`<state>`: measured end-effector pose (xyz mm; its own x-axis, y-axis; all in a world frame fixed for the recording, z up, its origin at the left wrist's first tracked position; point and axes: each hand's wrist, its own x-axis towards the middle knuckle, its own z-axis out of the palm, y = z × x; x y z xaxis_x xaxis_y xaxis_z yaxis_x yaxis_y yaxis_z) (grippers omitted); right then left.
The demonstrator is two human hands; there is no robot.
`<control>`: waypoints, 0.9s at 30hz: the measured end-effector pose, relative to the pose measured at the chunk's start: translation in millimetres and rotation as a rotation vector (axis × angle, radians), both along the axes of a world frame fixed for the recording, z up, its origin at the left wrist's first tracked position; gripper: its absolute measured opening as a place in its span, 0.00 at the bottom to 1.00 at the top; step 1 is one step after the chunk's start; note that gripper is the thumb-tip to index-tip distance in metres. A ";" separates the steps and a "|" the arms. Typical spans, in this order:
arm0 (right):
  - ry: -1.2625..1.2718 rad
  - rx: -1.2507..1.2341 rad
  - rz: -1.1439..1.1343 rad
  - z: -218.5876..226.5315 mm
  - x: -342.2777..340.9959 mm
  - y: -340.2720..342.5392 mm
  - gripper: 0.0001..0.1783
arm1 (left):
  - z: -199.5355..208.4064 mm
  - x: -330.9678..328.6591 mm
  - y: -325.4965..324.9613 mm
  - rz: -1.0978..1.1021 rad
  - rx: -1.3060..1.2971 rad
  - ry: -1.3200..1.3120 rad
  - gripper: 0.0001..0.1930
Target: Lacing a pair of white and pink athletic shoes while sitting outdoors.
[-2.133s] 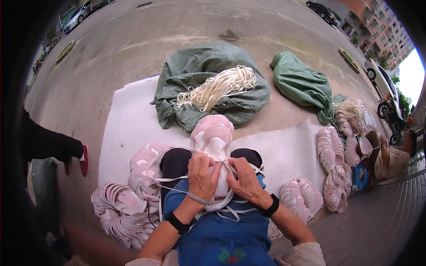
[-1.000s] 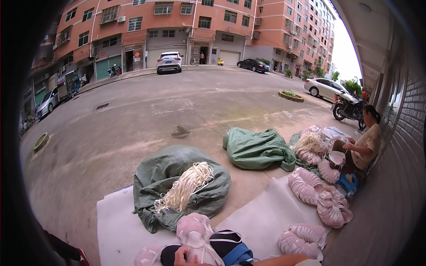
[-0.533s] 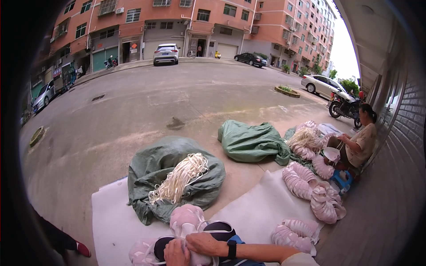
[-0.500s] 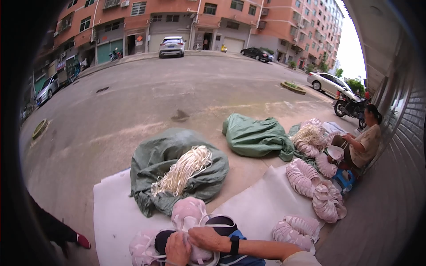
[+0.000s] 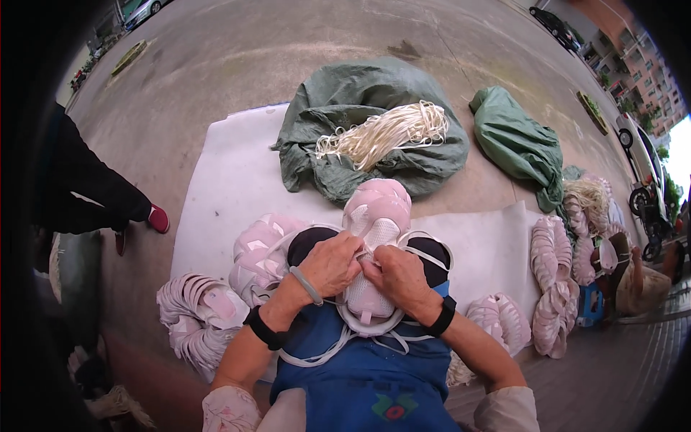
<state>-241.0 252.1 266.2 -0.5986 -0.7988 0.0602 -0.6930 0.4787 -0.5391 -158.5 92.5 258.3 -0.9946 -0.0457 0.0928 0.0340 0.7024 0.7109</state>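
Observation:
A pink and white shoe upper (image 5: 377, 209) lies across my lap, its toe end pointing away from me. My left hand (image 5: 331, 263) is closed at the upper's middle, fingertips pinched on its lacing edge. From the other side my right hand (image 5: 400, 279) pinches the same spot, the two hands almost touching. What sits exactly between the fingertips is hidden. A white shoelace (image 5: 432, 241) loops out to the right over my dark knee, and more lace trails over my blue apron (image 5: 360, 381). Left of my left hand rests a pile of pink uppers (image 5: 260, 248).
Cream laces (image 5: 396, 133) lie bundled on a green sack (image 5: 360, 83) ahead. Another green sack (image 5: 515, 140) is to its right. Stacked uppers (image 5: 198, 317) stand left, with more (image 5: 553, 288) at right. Someone's leg with a red shoe (image 5: 159, 218) is at left; another person (image 5: 640, 284) sits far right.
My view has tipped down and turned, so my lap and both forearms now show. Both hands stay at the shoe upper, now side by side on its middle.

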 end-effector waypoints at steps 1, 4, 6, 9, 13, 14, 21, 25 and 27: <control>0.030 0.043 -0.023 -0.4 1.5 -0.8 0.14 | 0.3 -0.7 -0.3 -0.017 0.001 -0.007 0.12; 0.052 0.052 -0.029 -1.9 2.4 -0.8 0.14 | -0.6 -2.2 -6.2 -0.049 0.034 -0.015 0.12; 0.073 0.046 -0.023 -3.6 1.4 -1.2 0.14 | -1.5 -6.7 -11.4 -0.076 0.043 -0.018 0.12; 0.107 0.049 -0.025 -3.1 2.6 -2.5 0.14 | 0.5 -9.5 -12.6 -0.097 0.050 -0.038 0.11; 0.184 0.052 -0.035 -6.4 6.3 -4.6 0.14 | 4.6 -9.5 -11.6 -0.075 0.057 -0.052 0.11; 0.186 0.052 -0.036 -7.6 6.2 -5.1 0.14 | 4.5 -9.0 -11.1 -0.076 0.056 -0.050 0.11; 0.241 0.016 0.045 -7.9 3.9 -6.4 0.12 | 2.2 -6.2 -7.3 -0.053 0.104 0.042 0.11; 0.231 -0.022 0.213 -2.4 -8.9 -2.3 0.09 | 5.2 0.5 2.7 0.093 0.262 -0.010 0.11; 0.069 -0.120 0.257 16.0 -8.5 8.3 0.10 | 6.9 13.2 13.2 0.125 0.138 0.101 0.12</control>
<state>-249.6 260.4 282.2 -0.3688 -0.9083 0.1973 -0.8204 0.2183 -0.5285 -145.2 105.7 265.2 -0.9663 -0.1875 0.1761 0.0287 0.6018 0.7981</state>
